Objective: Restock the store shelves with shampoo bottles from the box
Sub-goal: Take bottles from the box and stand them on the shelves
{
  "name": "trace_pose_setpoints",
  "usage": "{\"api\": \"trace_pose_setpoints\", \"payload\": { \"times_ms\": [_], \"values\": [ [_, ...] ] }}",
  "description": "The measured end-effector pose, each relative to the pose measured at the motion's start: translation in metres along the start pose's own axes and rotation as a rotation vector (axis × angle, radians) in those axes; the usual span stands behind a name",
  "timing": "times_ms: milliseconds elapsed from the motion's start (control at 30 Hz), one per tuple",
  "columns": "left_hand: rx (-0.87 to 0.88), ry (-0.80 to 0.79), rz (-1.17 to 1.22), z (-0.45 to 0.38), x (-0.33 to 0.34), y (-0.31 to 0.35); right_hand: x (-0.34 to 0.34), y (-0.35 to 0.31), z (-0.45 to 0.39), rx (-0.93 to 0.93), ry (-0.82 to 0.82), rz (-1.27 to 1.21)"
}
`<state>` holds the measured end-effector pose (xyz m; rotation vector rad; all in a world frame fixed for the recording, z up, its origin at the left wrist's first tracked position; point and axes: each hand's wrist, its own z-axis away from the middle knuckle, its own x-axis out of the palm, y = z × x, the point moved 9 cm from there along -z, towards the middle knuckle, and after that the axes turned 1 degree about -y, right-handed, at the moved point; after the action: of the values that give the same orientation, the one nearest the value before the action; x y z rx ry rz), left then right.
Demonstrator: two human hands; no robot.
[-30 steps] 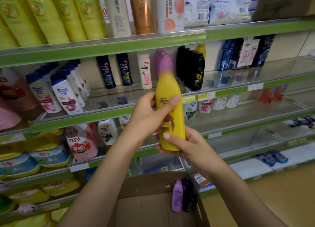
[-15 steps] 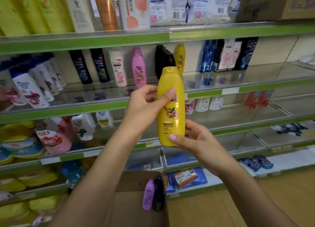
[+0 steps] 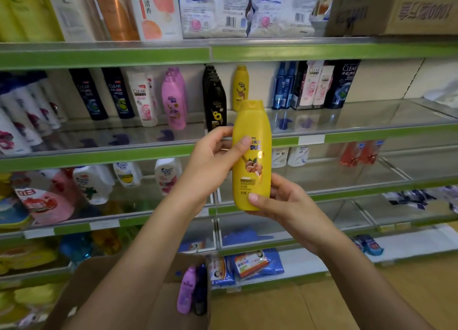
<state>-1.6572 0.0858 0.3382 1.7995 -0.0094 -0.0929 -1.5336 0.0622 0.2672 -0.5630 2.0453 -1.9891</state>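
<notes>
You hold the yellow shampoo bottle (image 3: 251, 156) upright, label toward you, just in front of the glass shelf (image 3: 359, 133). Left hand (image 3: 213, 161) fingers wrap its side, right hand (image 3: 285, 203) cups the base, likely lining it up with the yellow bottle (image 3: 240, 86) on that shelf.

A bottle (image 3: 251, 156) stood upright between two hands, in front of the shelves (image 3: 148, 151). The left hand (image 3: 210, 161) held its left side higher up; the right hand (image 3: 285, 203) held its base from the right. Behind it, on the shelf, a row of bottles (image 3: 214, 99) stood left of a single bottle (image 3: 240, 86). Below the arms lay a box (image 3: 158, 305) with two bottles (image 3: 192, 290) in it.
</notes>
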Motion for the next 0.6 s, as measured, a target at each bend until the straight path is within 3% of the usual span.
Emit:
{"api": "trace_pose_setpoints", "payload": {
  "times_ms": [600],
  "values": [
    [0.050, 0.107, 0.033, -0.176, 0.018, -0.048, -0.118, 0.005, -0.168, -0.013, 0.090, 0.164]
  ]
}}
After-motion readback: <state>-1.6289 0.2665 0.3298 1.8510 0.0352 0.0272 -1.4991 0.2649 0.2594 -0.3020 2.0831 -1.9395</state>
